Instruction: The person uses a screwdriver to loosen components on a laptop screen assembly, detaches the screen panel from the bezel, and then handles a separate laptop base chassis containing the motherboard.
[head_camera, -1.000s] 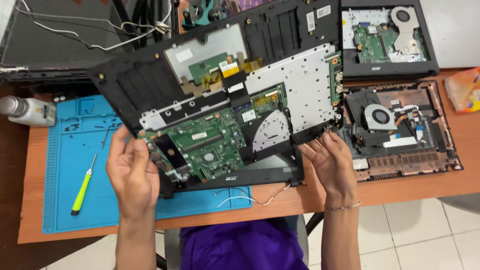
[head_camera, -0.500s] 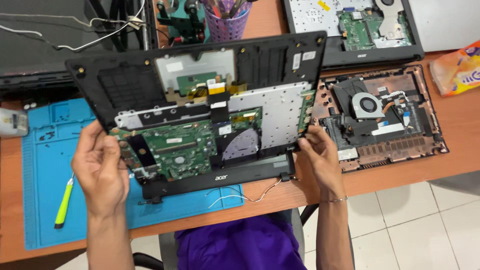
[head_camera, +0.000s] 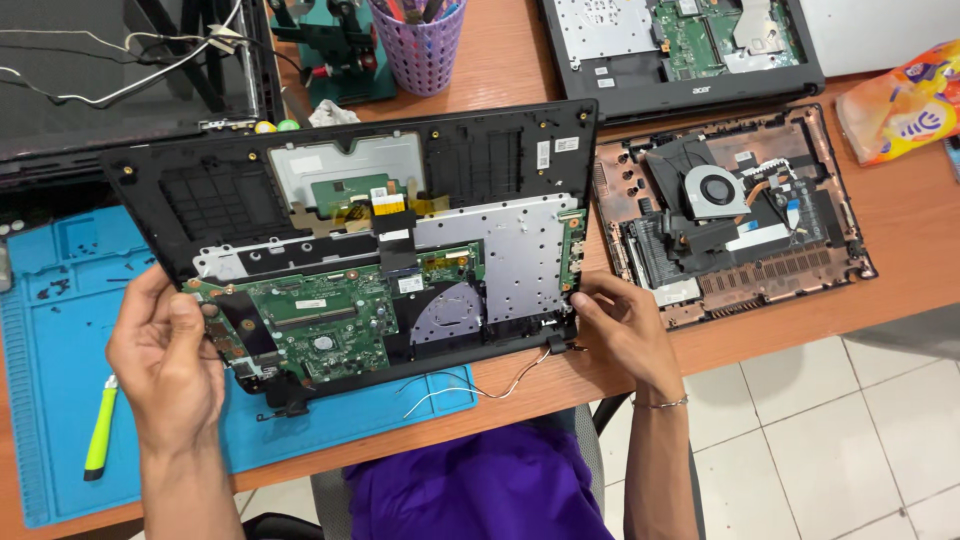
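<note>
Laptop chassis (head_camera: 400, 220) between two hands

The left hand (head_camera: 165, 365) covers the near left corner of the opened laptop chassis (head_camera: 370, 235), so the board edge beneath the palm cannot be seen. The blue work mat (head_camera: 50, 400) runs under the chassis and off the left edge. The purple pen basket (head_camera: 418, 45) and a second laptop base (head_camera: 690, 50) are cut by the top edge. The orange packet (head_camera: 905, 100) is clipped at the right. Labels on the chassis are too small to read.
</note>
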